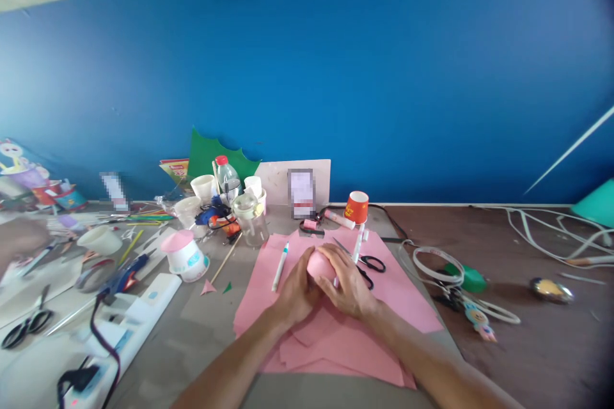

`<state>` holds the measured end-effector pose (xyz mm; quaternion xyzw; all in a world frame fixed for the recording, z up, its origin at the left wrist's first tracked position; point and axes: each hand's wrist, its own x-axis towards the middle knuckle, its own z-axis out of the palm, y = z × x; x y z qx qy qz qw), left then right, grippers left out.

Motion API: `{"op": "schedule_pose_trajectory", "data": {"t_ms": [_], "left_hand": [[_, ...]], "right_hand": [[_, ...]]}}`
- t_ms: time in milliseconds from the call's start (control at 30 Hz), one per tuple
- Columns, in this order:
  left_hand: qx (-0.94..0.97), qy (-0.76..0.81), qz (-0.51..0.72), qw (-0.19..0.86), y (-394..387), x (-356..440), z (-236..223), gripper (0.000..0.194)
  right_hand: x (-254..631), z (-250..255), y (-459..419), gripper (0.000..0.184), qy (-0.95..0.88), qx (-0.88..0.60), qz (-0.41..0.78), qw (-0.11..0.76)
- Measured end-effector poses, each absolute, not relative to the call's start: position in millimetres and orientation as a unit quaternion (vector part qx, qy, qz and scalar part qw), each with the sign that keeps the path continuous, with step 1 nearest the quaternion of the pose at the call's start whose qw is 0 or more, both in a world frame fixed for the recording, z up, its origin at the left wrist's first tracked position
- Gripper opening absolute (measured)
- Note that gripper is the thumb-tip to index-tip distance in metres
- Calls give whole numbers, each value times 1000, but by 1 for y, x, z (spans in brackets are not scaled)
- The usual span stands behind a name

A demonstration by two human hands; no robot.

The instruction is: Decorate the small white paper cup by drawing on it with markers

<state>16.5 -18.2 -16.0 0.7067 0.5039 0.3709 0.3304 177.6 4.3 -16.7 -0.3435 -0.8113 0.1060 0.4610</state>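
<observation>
Both hands are cupped around a rounded pink paper piece [320,265] above a stack of pink paper sheets [336,348]. My left hand [298,293] closes on its left side. My right hand [350,284] wraps over the right side, fingers across the top. A small white bit shows beneath the right fingers; what lies under the pink piece is hidden. Left of the hands, a white pen [280,267] rests on the paper. Black-handled scissors [373,263] lie just right of my right hand, partly covered by it, near a white tube [358,244].
An upturned paper cup with a pink top [185,257] stands left, near a glass jar [251,222] and a power strip [139,326]. A red paper cup [356,208] and a phone [302,193] stand behind. White cables [439,265] lie right. Another person's blurred arm [22,239] is far left.
</observation>
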Motion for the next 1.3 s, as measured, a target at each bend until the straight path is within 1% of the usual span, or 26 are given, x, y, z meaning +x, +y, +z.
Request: {"op": "schedule_pose_trajectory", "data": {"t_ms": [100,267,567,800,1000,1067,1167,1300], "left_hand": [[720,490,376,315,-17,16,-24,74],[719,508,367,301,-16,13,-38,89],[716,502,361,324,-14,11,-43,100],[709,520,358,316,-14,13,-42,96],[708,527,352,311,-14,13,-38,97],[700,533,345,327,-15,13,-35,97],[683,544,334,356,-17,14,-30,93],[696,528,371,315,-14,16,-29,82]], "right_hand": [[175,-14,2,39,-805,-349,109,468],[173,-12,1,36,-796,-357,113,475],[169,-12,1,35,-792,-363,111,478],[171,-12,1,34,-788,-368,105,482],[173,-13,-1,39,-791,-365,96,482],[174,-10,-1,42,-793,-358,89,484],[178,-4,0,47,-791,-359,63,492],[178,4,2,50,-795,-348,30,495]]}}
